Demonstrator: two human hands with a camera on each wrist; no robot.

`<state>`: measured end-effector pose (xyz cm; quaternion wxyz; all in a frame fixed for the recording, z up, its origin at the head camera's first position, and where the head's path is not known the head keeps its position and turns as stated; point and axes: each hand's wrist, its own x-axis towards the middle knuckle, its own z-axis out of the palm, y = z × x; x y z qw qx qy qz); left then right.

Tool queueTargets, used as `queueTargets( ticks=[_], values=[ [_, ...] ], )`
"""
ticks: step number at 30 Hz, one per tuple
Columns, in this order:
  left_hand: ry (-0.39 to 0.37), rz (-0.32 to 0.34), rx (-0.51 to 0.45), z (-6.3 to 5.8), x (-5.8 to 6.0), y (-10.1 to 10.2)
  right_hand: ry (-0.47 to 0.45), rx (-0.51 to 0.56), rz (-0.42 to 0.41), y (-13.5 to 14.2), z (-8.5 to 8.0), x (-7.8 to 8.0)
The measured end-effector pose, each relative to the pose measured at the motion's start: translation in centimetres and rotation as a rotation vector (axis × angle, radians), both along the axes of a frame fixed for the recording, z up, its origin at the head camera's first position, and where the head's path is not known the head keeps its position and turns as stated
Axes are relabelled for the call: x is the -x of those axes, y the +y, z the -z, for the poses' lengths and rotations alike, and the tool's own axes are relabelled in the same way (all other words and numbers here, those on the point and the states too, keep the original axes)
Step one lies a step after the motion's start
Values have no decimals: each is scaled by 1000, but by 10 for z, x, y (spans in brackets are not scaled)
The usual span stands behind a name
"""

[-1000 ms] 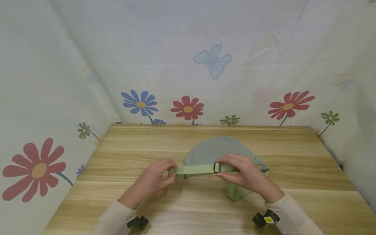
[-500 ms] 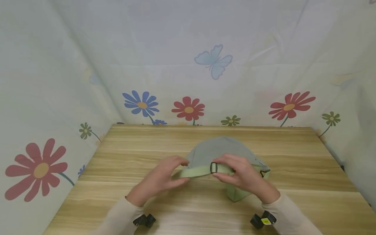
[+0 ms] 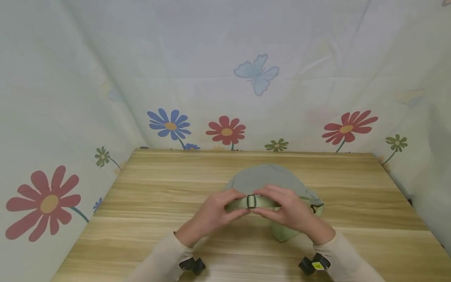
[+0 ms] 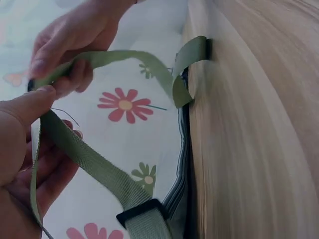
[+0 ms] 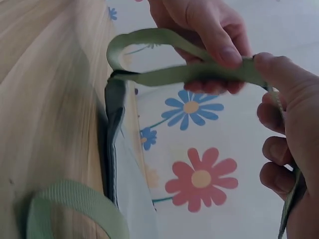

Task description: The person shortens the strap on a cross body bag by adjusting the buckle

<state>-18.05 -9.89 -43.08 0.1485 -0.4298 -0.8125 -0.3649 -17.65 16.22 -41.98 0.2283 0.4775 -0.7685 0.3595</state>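
A grey bag (image 3: 269, 178) with a light green webbing strap (image 3: 265, 201) lies on the wooden table (image 3: 169, 172). Both hands hold the strap raised at the bag's near side. My left hand (image 3: 216, 209) pinches it between thumb and fingers just left of a black strap slider (image 3: 251, 201). On the slider's right, my right hand (image 3: 290, 205) pinches the strap, the two hands' fingertips nearly meeting. In the left wrist view a second black buckle (image 4: 143, 212) sits lower on the webbing. In the right wrist view a loop of strap (image 5: 154, 37) runs back to the bag's end.
A pale curtain (image 3: 197, 47) printed with flowers and a butterfly stands behind and beside the table. More green webbing (image 3: 283, 231) lies on the table below my right hand. Black wrist devices (image 3: 192, 265) sit at both sleeves.
My left hand has slid right along the strap, from its far left stretch up to the slider. The slider and right hand shifted slightly left; the bag stays put.
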Motion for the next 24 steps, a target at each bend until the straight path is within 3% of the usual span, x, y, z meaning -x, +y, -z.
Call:
queueTargets(
  ticks=[7,12,19,24],
  values=[
    [-65,-69,4,-2,-2,-12,48,-30,51,18,2,1],
    [-103,-56,-12,-2,-2,-12,66,-12,46,19,3,1],
    [-54,11,-103,-1,0,-10,83,41,28,12,6,1],
    [26,71,-137,2,3,-10,86,76,10,9,10,2]
  ],
)
